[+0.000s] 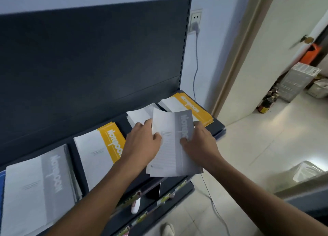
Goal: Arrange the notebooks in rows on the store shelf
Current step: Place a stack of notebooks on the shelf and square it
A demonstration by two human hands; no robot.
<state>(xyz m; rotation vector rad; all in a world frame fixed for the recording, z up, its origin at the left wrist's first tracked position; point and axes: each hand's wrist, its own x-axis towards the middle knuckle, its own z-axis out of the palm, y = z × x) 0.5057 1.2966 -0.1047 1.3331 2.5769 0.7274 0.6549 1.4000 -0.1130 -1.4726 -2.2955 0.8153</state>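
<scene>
I'm gripping the grey notebook stack (171,152) from both sides, left hand (142,143) at its 9 o'clock, right hand (199,144) at 3, thumbs on the cover, fingers curled behind, over the front edge of the shelf (219,125).

the dark shelf (218,125) bears four notebook stacks in a row. from the left: grey stack (40,187), yellow stack (101,148), pale stack (138,115), second yellow stack (184,106).

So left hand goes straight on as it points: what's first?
Likely the white notebook pile flat on the dark metal shelf just past the left hand, which grips the grey-banded notebook stack; depth unclear.
</scene>
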